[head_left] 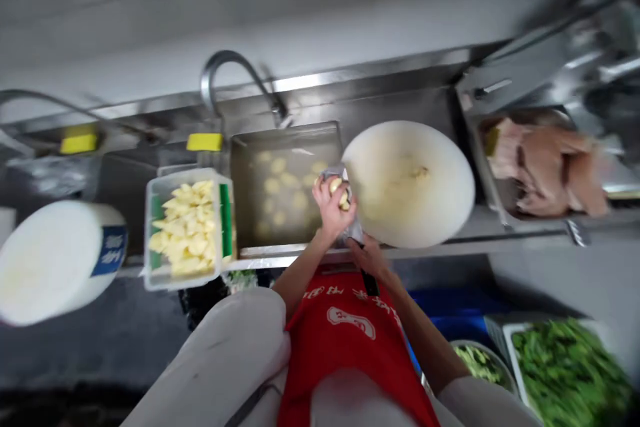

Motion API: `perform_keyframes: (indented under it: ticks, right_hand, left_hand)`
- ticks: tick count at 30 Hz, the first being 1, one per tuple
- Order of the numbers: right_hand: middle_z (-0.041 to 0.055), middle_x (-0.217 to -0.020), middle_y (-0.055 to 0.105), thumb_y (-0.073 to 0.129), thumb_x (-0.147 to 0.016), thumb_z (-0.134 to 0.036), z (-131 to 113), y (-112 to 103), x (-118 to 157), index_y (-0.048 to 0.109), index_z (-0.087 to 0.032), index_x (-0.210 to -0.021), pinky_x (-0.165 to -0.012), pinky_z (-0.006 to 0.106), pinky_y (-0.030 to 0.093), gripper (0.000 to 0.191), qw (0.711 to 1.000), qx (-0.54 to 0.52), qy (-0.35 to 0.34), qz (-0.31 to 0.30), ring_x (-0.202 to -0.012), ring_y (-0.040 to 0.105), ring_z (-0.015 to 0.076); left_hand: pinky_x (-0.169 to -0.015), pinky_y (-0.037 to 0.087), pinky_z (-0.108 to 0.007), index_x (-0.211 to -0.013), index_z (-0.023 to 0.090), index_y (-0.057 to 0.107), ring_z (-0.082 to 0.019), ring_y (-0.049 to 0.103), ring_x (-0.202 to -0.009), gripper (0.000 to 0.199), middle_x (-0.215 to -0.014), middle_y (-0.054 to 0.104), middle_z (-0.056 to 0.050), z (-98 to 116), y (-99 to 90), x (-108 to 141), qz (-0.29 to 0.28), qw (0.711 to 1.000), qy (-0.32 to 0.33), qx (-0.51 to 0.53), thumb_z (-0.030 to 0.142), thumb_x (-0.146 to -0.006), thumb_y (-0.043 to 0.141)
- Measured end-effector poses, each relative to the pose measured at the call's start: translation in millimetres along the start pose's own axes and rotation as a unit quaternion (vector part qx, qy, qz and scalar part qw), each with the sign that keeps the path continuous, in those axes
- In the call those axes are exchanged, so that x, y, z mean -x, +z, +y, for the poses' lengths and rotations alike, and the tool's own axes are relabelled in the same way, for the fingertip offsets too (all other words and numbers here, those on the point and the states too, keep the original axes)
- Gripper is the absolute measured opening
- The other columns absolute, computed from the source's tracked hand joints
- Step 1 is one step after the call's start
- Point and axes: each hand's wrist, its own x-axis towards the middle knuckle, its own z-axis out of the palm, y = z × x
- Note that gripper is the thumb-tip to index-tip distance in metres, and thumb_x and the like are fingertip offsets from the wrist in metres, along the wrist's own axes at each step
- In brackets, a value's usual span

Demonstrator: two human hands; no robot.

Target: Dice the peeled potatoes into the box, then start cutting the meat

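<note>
Pale potato pieces [344,198] in the head view, held by curled fingers of the left hand [333,212] against the cleaver [355,231], between sink [244,187] and board [385,153]; right hand [371,257] closed around the handle. Probably light, firm, slippery: best cupped from above, clear of the edge.

The held pieces [343,199] are pale yellow, like the chunks [187,220] in the translucent whitish bin [155,277], whose side shows a green panel [227,220]. The knife [355,230] pairs a silver-grey blade with a black handle. The round board [440,197] is white, stained tan-yellow toward its middle. The apron [330,353] is red with white lettering and a white, red-marked emblem. Bright yellow tags [204,141], pinkish meat [547,160], deep green leaves [565,360] and a blue label [109,250] on a white bucket [45,260] surround it.
</note>
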Motion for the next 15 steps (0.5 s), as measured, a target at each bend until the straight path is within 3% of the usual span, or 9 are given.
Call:
perform_keyframes:
  ticks: [2, 5, 7, 9, 10, 12, 15]
  right_hand:
    - [-0.0063, -0.045, 0.048, 0.047, -0.094, -0.05, -41.9, 31.7, -20.6, 0.049, -0.024, -0.082, -0.046, 0.023, 0.042, 0.028, 0.994, 0.049, -0.063, -0.081, -0.044, 0.052, 0.0142]
    - [-0.0082, -0.042, 0.046, 0.049, -0.095, -0.043, -107.9, 97.9, -42.8, 0.047, -0.024, -0.078, -0.042, 0.02, 0.036, 0.026, 0.963, 0.093, -0.135, -0.213, -0.038, 0.049, 0.0115]
    - [-0.0094, -0.042, 0.046, 0.051, -0.095, -0.039, -140.6, 138.7, -46.9, 0.045, -0.023, -0.077, -0.039, 0.019, 0.032, 0.024, 0.944, 0.12, -0.156, -0.264, -0.034, 0.047, 0.0103]
    - [-0.0098, -0.041, 0.047, 0.052, -0.095, -0.038, -156.4, 162.2, -45.6, 0.045, -0.023, -0.077, -0.038, 0.019, 0.03, 0.024, 0.937, 0.143, -0.161, -0.275, -0.032, 0.046, 0.0101]
    - [-0.0098, -0.041, 0.046, 0.052, -0.095, -0.038, -157.3, 164.8, -44.2, 0.045, -0.023, -0.077, -0.038, 0.02, 0.031, 0.024, 0.937, 0.148, -0.16, -0.272, -0.031, 0.046, 0.0103]
    - [-0.0095, -0.039, 0.045, 0.051, -0.095, -0.042, -146.8, 149.9, -41.2, 0.046, -0.023, -0.075, -0.038, 0.02, 0.032, 0.028, 0.947, 0.137, -0.152, -0.249, -0.031, 0.046, 0.0107]
    - [-0.0076, -0.041, 0.047, 0.053, -0.092, -0.055, -110.0, 86.0, -31.1, 0.046, -0.023, -0.071, -0.036, 0.02, 0.034, 0.039, 0.972, 0.078, -0.131, -0.179, -0.031, 0.046, 0.0106]
  left_hand:
    - [-0.123, 0.024, -0.055, -0.116, 0.023, 0.066, -0.032, 0.029, -0.146, 0.033, -0.142, 0.049, -0.012, -44.9, -53.3, 0.6, 0.095, 0.992, -0.062, -0.049, 0.043, -0.092, 0.054]
    - [-0.121, 0.03, -0.05, -0.112, 0.021, 0.065, -0.03, 0.04, -0.14, 0.03, -0.139, 0.051, -0.013, -121.5, -131.8, 13.7, 0.229, 0.951, -0.171, -0.116, 0.041, -0.093, 0.055]
    - [-0.118, 0.034, -0.047, -0.111, 0.019, 0.065, -0.028, 0.045, -0.134, 0.028, -0.135, 0.053, -0.014, -174.2, -174.8, 25.6, 0.305, 0.909, -0.251, -0.135, 0.039, -0.094, 0.053]
    - [-0.115, 0.037, -0.047, -0.11, 0.016, 0.064, -0.028, 0.051, -0.127, 0.028, -0.128, 0.058, -0.016, -223.5, -206.8, 36.5, 0.338, 0.869, -0.341, -0.118, 0.035, -0.095, 0.05]
    - [-0.113, 0.038, -0.048, -0.11, 0.015, 0.064, -0.029, 0.052, -0.125, 0.029, -0.124, 0.06, -0.016, -245.1, -218.4, 41.1, 0.329, 0.856, -0.387, -0.099, 0.034, -0.095, 0.05]
    - [-0.111, 0.036, -0.056, -0.111, 0.014, 0.065, -0.034, 0.049, -0.127, 0.029, -0.124, 0.061, -0.018, -278.4, -231.9, 48.0, 0.289, 0.839, -0.454, -0.076, 0.035, -0.093, 0.053]
    - [-0.115, 0.025, -0.063, -0.116, 0.016, 0.063, -0.038, 0.033, -0.142, 0.032, -0.138, 0.056, -0.017, -297.2, -228.0, 46.8, 0.305, 0.843, -0.43, -0.108, 0.034, -0.091, 0.059]
